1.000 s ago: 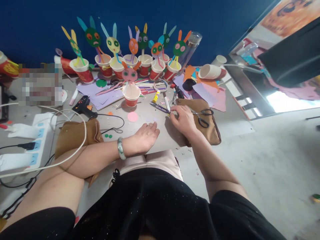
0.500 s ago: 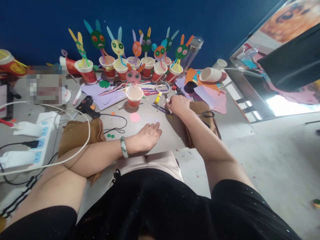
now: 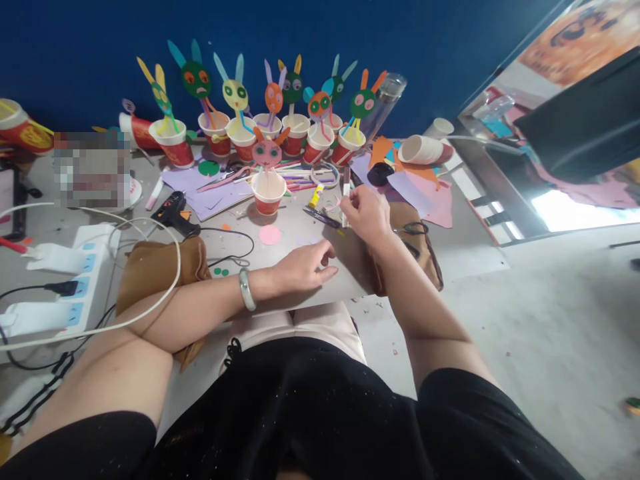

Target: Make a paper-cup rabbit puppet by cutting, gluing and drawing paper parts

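Observation:
My right hand (image 3: 369, 212) has its fingers closed on a slim white marker with a dark end (image 3: 346, 180), held upright over the table. My left hand (image 3: 307, 267), with a green bangle on the wrist, is raised a little above the table's front part, thumb and fingers apart and nothing between them. Just left of the marker lie purple-handled scissors (image 3: 321, 217) and a yellow glue stick (image 3: 316, 196). A pink paper circle (image 3: 270, 235) is flat on the table, below a red cup (image 3: 269, 200) with a pink rabbit face.
Several red cups with paper animal faces (image 3: 240, 143) line the blue wall. Coloured paper (image 3: 425, 193) and toppled cups (image 3: 423, 150) are at the right. A glue gun (image 3: 176, 212), brown cloth cover (image 3: 160, 270) and white power strip (image 3: 90, 273) with cables sit at the left.
My right hand has moved slightly right and lifted the marker upright. My left hand has come up off the table and turned, its thumb now apart from the fingers.

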A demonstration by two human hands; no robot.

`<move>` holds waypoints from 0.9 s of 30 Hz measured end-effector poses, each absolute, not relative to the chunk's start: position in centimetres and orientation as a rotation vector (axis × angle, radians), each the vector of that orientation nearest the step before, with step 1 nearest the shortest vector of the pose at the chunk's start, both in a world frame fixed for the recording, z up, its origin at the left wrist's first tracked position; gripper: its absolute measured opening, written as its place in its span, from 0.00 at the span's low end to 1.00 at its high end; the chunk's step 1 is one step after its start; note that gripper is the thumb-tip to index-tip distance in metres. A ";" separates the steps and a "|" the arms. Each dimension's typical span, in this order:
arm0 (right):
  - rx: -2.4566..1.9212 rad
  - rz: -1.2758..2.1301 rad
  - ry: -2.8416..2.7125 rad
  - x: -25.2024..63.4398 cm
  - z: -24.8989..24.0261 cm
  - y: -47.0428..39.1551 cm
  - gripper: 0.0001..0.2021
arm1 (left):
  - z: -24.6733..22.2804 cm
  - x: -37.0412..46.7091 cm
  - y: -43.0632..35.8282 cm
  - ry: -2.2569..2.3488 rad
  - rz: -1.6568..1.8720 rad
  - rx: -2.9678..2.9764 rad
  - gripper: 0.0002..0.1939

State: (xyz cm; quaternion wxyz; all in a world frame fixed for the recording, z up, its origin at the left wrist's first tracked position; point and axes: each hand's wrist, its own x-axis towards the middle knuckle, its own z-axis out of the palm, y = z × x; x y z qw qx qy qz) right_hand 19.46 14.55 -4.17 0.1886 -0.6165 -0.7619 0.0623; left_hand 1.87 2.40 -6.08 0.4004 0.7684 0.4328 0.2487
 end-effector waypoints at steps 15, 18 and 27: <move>-1.237 1.032 -1.973 25.7 -4.5 3.2 0.10 | -6.2 2.4 2.7 0.847 0.970 1.220 0.21; -1.265 1.198 -1.655 27.0 -4.6 3.2 0.16 | -5.9 2.3 2.5 0.810 0.893 1.279 0.19; -1.079 1.449 -1.347 23.1 -5.8 2.3 0.23 | -4.6 1.7 1.9 0.746 0.578 1.687 0.11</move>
